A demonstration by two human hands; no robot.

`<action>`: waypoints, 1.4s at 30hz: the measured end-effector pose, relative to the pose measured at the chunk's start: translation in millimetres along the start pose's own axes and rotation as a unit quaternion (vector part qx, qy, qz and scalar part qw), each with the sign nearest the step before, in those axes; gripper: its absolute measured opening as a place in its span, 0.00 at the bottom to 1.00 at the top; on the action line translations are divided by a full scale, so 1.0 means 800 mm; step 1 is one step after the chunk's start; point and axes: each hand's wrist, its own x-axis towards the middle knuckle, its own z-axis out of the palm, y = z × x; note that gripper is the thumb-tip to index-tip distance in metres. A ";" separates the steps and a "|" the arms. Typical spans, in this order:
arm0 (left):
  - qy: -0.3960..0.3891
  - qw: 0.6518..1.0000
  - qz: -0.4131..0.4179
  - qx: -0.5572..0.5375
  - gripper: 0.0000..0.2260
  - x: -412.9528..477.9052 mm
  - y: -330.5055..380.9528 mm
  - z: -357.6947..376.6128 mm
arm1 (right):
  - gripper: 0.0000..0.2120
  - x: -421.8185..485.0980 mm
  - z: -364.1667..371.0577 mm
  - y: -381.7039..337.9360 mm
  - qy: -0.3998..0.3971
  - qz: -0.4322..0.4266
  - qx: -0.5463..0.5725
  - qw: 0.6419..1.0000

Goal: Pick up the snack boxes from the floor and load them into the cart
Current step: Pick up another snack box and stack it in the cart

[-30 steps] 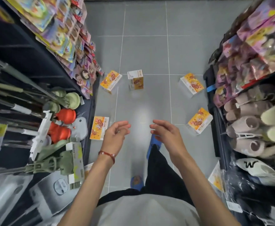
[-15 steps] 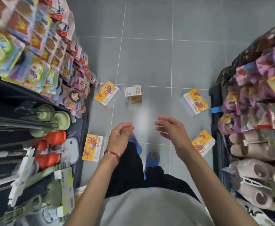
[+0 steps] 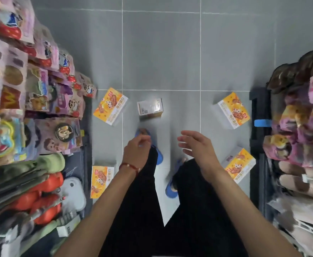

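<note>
Both hands hover empty over a grey floor: left hand loosely curled, right hand open, fingers spread. Boxes lie on it: far-left box, middle box, far-right box ahead; near-left box, near-right box beside the feet.

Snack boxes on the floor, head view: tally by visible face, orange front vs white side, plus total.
Orange front showing: 4 (far-left box, far-right box, near-right box, near-left box)
White side showing: 1 (centre box)
Total: 5
</note>
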 end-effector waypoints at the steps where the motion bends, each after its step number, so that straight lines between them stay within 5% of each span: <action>1: -0.009 0.999 -0.003 0.032 0.09 0.020 0.000 0.002 | 0.11 0.019 0.007 0.000 0.003 0.005 -0.002 1.000; 15: -0.051 0.965 0.002 0.259 0.24 0.297 -0.064 0.081 | 0.10 0.322 0.065 0.068 0.012 0.104 0.023 0.994; 25: 0.027 0.872 0.124 0.472 0.47 0.492 -0.117 0.153 | 0.09 0.499 0.073 0.156 -0.032 0.127 -0.008 0.991; 32: 0.041 0.837 0.183 0.514 0.42 0.545 -0.150 0.164 | 0.07 0.554 0.068 0.179 -0.070 0.144 -0.051 0.986; 38: 0.049 0.848 0.182 0.495 0.38 0.546 -0.144 0.155 | 0.10 0.562 0.066 0.173 -0.080 0.137 -0.093 0.983; 42: 0.056 0.897 0.167 0.404 0.35 0.550 -0.143 0.136 | 0.19 0.560 0.079 0.168 -0.061 0.103 -0.171 0.978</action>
